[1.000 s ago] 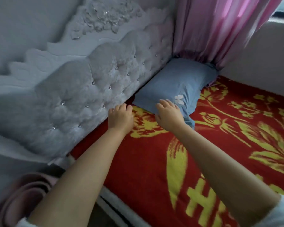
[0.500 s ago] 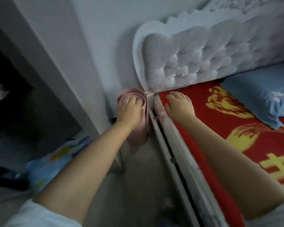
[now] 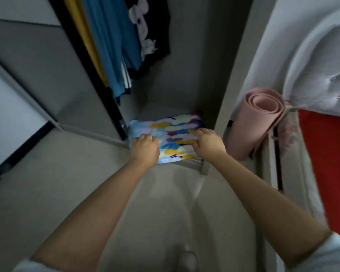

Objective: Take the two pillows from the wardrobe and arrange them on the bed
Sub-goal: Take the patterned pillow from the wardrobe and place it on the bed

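Observation:
A pillow [image 3: 177,134] with yellow, blue and purple patches lies on the wardrobe [image 3: 230,75] floor, its front edge over the door rail. My left hand [image 3: 144,149] is over the pillow's front left part, fingers loosely curled. My right hand [image 3: 207,144] rests with its fingertips on the pillow's right side. Neither hand shows a closed grip on it. The bed [image 3: 326,163], with its red cover, is at the right edge. The blue pillow is out of view.
Blue clothes [image 3: 110,46] and a black garment [image 3: 151,36] hang above the pillow. A rolled pink mat [image 3: 263,118] stands between the wardrobe side and the white tufted headboard [image 3: 312,65]. A sliding door [image 3: 14,114] is at the left, and grey floor lies below.
My view swung left from the bed and the blue pillow to the wardrobe. Both hands left the blue pillow and now reach the patterned pillow.

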`<state>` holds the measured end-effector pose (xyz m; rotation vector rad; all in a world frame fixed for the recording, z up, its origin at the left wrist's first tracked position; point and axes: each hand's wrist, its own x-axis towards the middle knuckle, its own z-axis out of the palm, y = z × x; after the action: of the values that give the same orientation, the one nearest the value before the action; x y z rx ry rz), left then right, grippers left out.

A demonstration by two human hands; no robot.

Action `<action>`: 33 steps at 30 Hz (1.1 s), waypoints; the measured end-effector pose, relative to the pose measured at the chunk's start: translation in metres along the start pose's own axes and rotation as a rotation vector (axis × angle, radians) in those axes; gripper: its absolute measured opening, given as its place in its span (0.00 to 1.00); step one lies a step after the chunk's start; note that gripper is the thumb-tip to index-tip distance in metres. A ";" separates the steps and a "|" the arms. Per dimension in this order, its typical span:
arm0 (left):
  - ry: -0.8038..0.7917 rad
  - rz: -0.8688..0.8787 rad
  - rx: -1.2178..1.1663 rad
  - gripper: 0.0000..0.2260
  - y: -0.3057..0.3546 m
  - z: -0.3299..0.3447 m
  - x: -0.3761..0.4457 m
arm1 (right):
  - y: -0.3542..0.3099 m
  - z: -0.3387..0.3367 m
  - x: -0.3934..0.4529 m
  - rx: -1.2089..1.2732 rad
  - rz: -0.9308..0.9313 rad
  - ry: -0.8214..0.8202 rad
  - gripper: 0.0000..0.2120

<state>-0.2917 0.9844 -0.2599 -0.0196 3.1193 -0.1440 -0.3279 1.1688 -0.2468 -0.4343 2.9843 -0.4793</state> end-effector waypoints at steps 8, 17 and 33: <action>-0.103 -0.107 -0.012 0.09 -0.102 0.040 -0.056 | -0.087 0.085 -0.002 0.077 -0.033 -0.182 0.14; -0.284 -0.039 0.010 0.12 -0.263 0.109 0.046 | -0.177 0.154 0.146 0.117 0.117 -0.245 0.15; -0.572 0.132 -0.003 0.11 -0.337 0.286 0.280 | -0.161 0.357 0.327 0.053 0.506 -0.586 0.20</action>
<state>-0.5622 0.6188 -0.5185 0.1220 2.5408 -0.1071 -0.5511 0.8226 -0.5473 0.1693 2.3749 -0.3065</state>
